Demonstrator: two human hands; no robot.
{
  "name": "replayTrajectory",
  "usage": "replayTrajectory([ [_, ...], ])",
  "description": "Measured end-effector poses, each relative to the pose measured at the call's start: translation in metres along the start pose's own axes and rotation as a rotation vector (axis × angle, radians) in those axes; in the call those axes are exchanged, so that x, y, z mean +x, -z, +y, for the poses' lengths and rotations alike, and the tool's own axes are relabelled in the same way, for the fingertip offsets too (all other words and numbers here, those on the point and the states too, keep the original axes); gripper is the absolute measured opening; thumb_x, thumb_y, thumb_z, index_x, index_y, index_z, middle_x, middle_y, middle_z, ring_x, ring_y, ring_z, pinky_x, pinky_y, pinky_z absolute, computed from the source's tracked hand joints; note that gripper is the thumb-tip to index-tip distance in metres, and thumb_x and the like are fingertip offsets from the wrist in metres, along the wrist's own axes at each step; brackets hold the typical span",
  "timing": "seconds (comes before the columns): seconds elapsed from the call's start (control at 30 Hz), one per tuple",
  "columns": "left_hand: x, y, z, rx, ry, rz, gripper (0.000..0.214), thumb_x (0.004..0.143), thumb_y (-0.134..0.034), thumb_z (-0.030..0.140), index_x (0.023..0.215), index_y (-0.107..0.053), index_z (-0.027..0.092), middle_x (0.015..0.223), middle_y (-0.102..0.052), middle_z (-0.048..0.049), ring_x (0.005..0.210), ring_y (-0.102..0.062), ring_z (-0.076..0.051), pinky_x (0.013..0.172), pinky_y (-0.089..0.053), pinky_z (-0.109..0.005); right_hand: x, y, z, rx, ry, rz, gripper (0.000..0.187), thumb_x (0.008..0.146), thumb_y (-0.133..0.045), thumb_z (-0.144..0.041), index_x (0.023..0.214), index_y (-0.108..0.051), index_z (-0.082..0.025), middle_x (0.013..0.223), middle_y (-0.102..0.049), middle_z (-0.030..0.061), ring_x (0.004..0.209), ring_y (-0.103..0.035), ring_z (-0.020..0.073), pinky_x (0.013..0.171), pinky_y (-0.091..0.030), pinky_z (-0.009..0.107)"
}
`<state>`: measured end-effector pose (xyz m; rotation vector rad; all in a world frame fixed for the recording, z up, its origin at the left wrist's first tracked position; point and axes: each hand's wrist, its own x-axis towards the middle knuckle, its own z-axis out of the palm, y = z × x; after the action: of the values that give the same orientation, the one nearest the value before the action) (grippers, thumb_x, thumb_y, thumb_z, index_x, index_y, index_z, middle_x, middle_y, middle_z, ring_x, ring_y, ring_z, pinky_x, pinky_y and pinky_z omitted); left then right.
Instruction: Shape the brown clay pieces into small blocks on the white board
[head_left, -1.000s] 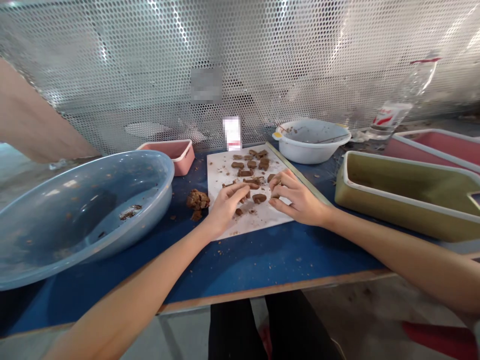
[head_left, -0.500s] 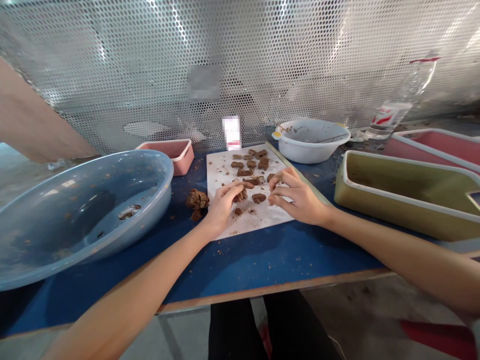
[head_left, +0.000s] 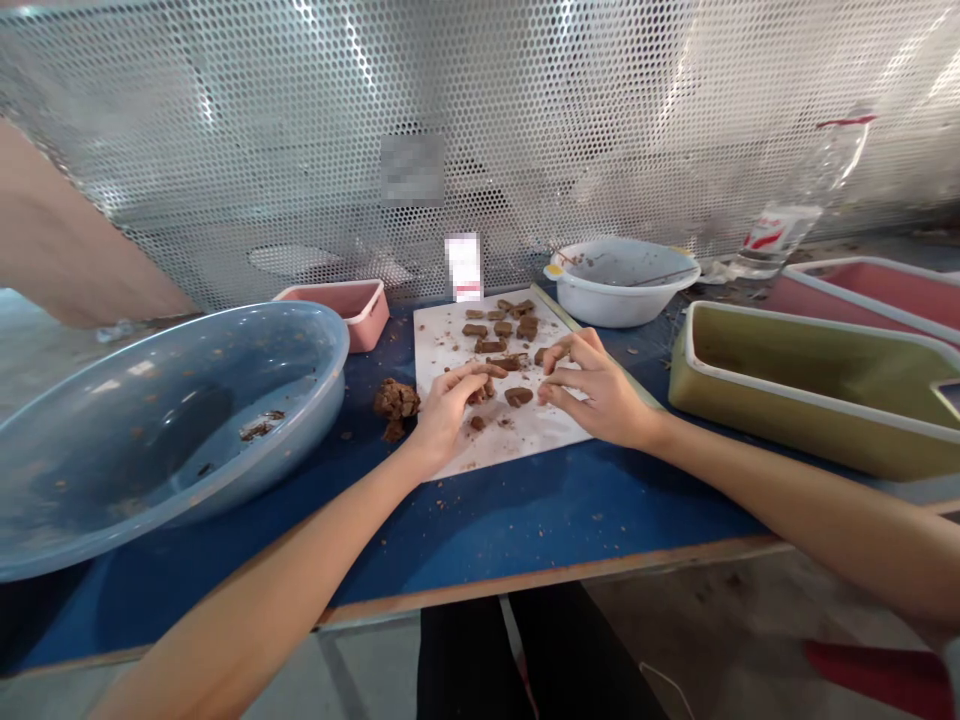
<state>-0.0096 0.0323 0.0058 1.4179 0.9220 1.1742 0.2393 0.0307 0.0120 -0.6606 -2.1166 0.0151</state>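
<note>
Brown clay pieces, several of them small and block-shaped, lie on a white board. My left hand is closed at the board's left part, its thumb and fingers on a lump of clay that they partly hide. At the right side of the board hovers my right hand, fingers bent and apart, with nothing visible between them. One rounded clay piece rests between the two hands. A larger crumbly clay clump sits on the blue table left of the board.
A big blue basin stands left, with a pink container behind it. At the back right are a white basin and a tilted plastic bottle. An olive container stands right, before a red one. Perforated metal rises behind.
Both hands stay almost where they were. The fingers of my right hand have shifted very slightly. The clay pieces look unmoved.
</note>
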Motion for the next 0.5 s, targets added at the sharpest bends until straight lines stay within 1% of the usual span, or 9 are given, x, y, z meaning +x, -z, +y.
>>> replayTrajectory([
  [0.07, -0.0003, -0.0007, 0.0007, -0.006, -0.009, -0.003, 0.021, 0.091, -0.064, 0.029, 0.092, -0.082, 0.02, 0.084, -0.065, -0.0047, 0.078, -0.054, -0.018, 0.074, -0.042, -0.033, 0.0006, 0.002, -0.0024, 0.006, 0.006, -0.007, 0.038, 0.108, -0.059, -0.025, 0.074, -0.074, -0.023, 0.106, -0.064, 0.0084, 0.108, -0.056, 0.0259, 0.102, -0.047, 0.051],
  [0.1, -0.0004, -0.0009, 0.0009, -0.012, -0.013, -0.005, 0.021, 0.091, -0.064, 0.028, 0.091, -0.082, 0.02, 0.084, -0.066, -0.0047, 0.078, -0.054, -0.018, 0.074, -0.042, -0.033, 0.0008, 0.0023, -0.0028, 0.002, 0.007, -0.003, 0.039, 0.109, -0.057, -0.025, 0.073, -0.073, -0.023, 0.107, -0.063, 0.0085, 0.108, -0.056, 0.0258, 0.103, -0.047, 0.051],
  [0.13, -0.0006, -0.0011, 0.0011, -0.019, -0.014, -0.009, 0.02, 0.091, -0.064, 0.028, 0.091, -0.083, 0.02, 0.085, -0.066, -0.0047, 0.079, -0.054, -0.017, 0.074, -0.042, -0.032, 0.0008, 0.0019, -0.0025, -0.009, 0.005, 0.004, 0.036, 0.108, -0.059, -0.026, 0.076, -0.074, -0.023, 0.107, -0.062, 0.0086, 0.108, -0.056, 0.0259, 0.103, -0.047, 0.051],
  [0.27, -0.001, -0.0007, 0.0009, -0.037, 0.003, -0.013, 0.019, 0.091, -0.065, 0.028, 0.092, -0.083, 0.021, 0.086, -0.067, -0.0045, 0.078, -0.054, -0.017, 0.073, -0.042, -0.032, -0.0002, -0.0028, 0.0018, -0.065, 0.004, 0.047, 0.008, 0.101, -0.073, -0.03, 0.099, -0.079, -0.026, 0.108, -0.059, 0.0083, 0.108, -0.057, 0.0268, 0.103, -0.047, 0.052],
  [0.33, -0.0011, -0.0002, 0.0002, -0.04, 0.009, -0.016, 0.019, 0.091, -0.066, 0.028, 0.092, -0.083, 0.021, 0.086, -0.067, -0.0046, 0.078, -0.053, -0.017, 0.073, -0.042, -0.033, -0.0008, -0.0044, 0.003, -0.067, 0.011, 0.052, 0.005, 0.099, -0.077, -0.032, 0.1, -0.079, -0.027, 0.107, -0.059, 0.0077, 0.107, -0.057, 0.0269, 0.103, -0.048, 0.052],
  [0.43, -0.0009, 0.0008, -0.0012, -0.052, 0.013, -0.022, 0.019, 0.09, -0.066, 0.028, 0.093, -0.083, 0.02, 0.088, -0.066, -0.0047, 0.078, -0.052, -0.018, 0.074, -0.04, -0.033, -0.0009, -0.0031, 0.001, -0.047, -0.001, 0.029, 0.01, 0.1, -0.075, -0.033, 0.093, -0.079, -0.026, 0.106, -0.06, 0.0075, 0.106, -0.057, 0.0265, 0.102, -0.047, 0.052],
  [0.5, -0.0007, 0.0013, -0.0024, -0.051, 0.008, -0.029, 0.019, 0.091, -0.066, 0.028, 0.094, -0.083, 0.02, 0.088, -0.066, -0.0046, 0.079, -0.051, -0.017, 0.074, -0.039, -0.033, -0.0004, -0.0005, -0.0016, -0.02, -0.006, 0.004, 0.027, 0.105, -0.066, -0.029, 0.081, -0.077, -0.024, 0.105, -0.06, 0.0076, 0.106, -0.057, 0.0257, 0.102, -0.046, 0.051],
])
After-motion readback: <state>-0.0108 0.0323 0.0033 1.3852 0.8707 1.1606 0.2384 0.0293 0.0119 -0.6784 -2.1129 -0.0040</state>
